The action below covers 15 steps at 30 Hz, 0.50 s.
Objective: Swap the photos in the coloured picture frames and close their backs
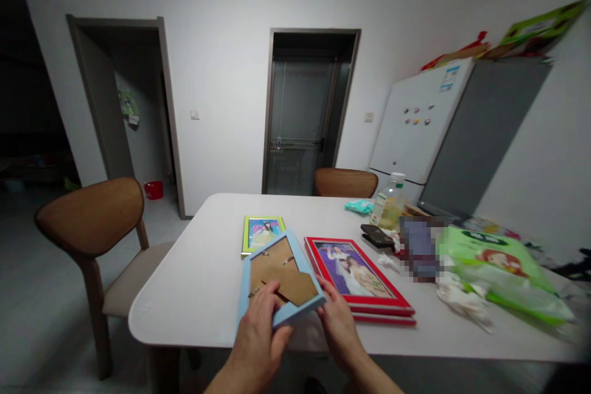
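Note:
A light blue picture frame [300, 309] is tilted up over the table's front edge, its brown backing board and metal clips facing me. My left hand [261, 323] grips its lower left part, fingers on the backing near the stand flap. Closed on the lower right corner is my right hand [339, 320]. Beyond it, a small yellow-green picture frame [243, 237] lies face up, partly covered by the blue one. Just right of my hands, red picture frames [401, 305] are stacked, the top one showing a photo.
The white table [184, 295] also bears a bottle [388, 204], a black wallet-like item [377, 237], crumpled tissues [464, 301] and a green package [498, 258] on the right. Wooden chairs [92, 215] stand at the left and far side. A fridge [415, 117] is behind.

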Available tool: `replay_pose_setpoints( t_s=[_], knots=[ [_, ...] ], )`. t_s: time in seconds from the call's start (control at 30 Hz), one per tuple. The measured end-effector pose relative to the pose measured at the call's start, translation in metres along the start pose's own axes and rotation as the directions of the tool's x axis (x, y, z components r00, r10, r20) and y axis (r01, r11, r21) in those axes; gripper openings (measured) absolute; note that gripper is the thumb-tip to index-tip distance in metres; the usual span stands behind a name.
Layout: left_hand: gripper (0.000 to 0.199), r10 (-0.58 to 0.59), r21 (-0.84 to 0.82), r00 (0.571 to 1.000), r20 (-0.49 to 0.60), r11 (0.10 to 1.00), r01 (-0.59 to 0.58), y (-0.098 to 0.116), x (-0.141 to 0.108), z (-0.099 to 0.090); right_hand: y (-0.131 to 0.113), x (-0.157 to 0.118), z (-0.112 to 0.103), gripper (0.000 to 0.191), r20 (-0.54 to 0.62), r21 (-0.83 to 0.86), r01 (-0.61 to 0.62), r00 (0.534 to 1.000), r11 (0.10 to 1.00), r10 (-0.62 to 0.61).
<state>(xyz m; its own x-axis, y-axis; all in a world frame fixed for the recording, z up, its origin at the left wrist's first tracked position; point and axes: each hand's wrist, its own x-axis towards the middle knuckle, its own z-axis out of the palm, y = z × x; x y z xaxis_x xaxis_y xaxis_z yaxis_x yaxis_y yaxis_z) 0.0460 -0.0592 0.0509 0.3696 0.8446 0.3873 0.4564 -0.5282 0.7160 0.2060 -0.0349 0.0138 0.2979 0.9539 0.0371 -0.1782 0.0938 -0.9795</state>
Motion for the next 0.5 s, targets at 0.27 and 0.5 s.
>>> replay_pose_setpoints(
  t_s=[0.27, 0.5],
  knots=[
    [0.029, -0.054, -0.645, 0.986, -0.16, 0.762, -0.063, 0.037, 0.025, 0.028, 0.0, -0.01, 0.017, 0.044, 0.141, 0.344, -0.09, 0.989, 0.935, 0.043],
    [0.052, -0.129, -0.717, 0.99, -0.06, 0.696, 0.047, 0.033, 0.065, 0.05, -0.043, 0.061, -0.098, 0.054, -0.143, -0.378, 0.015, 0.987, 0.926, -0.074]
  ],
)
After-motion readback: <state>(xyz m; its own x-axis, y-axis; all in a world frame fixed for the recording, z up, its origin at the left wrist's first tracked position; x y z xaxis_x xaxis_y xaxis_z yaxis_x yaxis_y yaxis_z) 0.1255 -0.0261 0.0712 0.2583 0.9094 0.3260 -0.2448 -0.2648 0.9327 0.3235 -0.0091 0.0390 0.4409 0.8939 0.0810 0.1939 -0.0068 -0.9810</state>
